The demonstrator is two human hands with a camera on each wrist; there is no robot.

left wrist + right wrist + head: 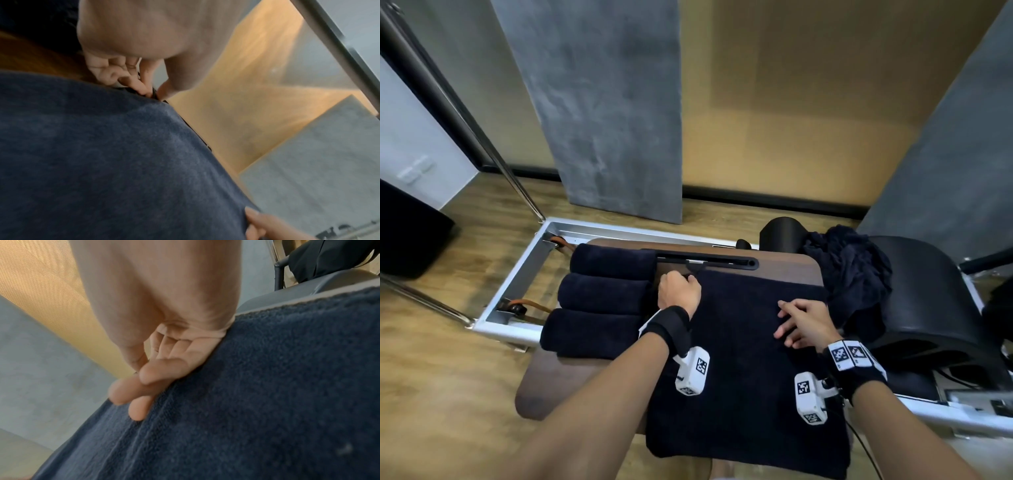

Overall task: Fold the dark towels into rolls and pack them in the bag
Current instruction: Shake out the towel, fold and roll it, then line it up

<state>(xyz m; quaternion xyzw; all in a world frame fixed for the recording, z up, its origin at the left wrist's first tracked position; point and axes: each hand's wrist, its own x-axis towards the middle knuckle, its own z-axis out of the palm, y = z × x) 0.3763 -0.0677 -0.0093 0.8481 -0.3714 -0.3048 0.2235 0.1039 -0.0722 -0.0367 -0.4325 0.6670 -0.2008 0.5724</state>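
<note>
No legible text, brand, number or sign appears in any view. The only printed marks are black-and-white square coded markers: on the white wrist camera unit [692, 371] at near centre-left, on the second white wrist camera unit [811, 397] at near centre-right, and on the right wristband [854, 356]. They carry patterns only, no letters or digits. The two wrist views show no markings.
</note>
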